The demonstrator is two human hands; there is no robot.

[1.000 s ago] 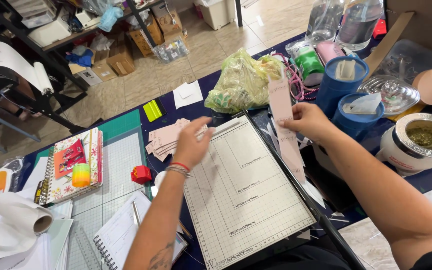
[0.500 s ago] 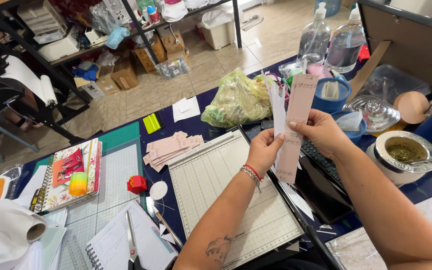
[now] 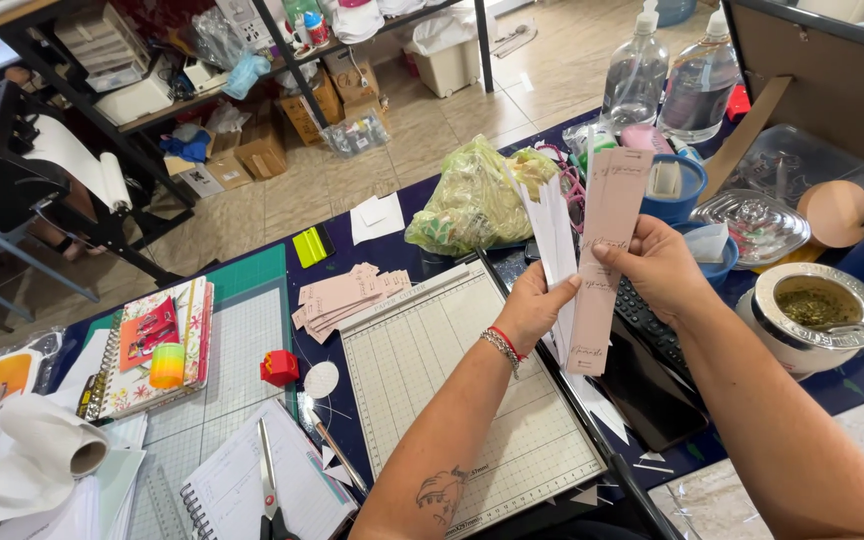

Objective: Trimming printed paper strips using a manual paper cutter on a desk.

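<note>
Now two hands, left (image 3: 530, 305) clasping white strips (image 3: 555, 240), right (image 3: 660, 268) one pink strip (image 3: 607, 260).

Pale pink paper strips (image 3: 607, 260), white gridded cutting board (image 3: 462, 390), red cube (image 3: 279, 367).

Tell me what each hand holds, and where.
Right hand pinches the pink paper strip mid-length; left hand grips the white strips near their lower half.

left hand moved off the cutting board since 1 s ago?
Yes. The left hand was pressing flat on the gridded cutting board; now it is lifted off it, toward the board's right edge, gripping the white paper strips beside the right hand.
</note>
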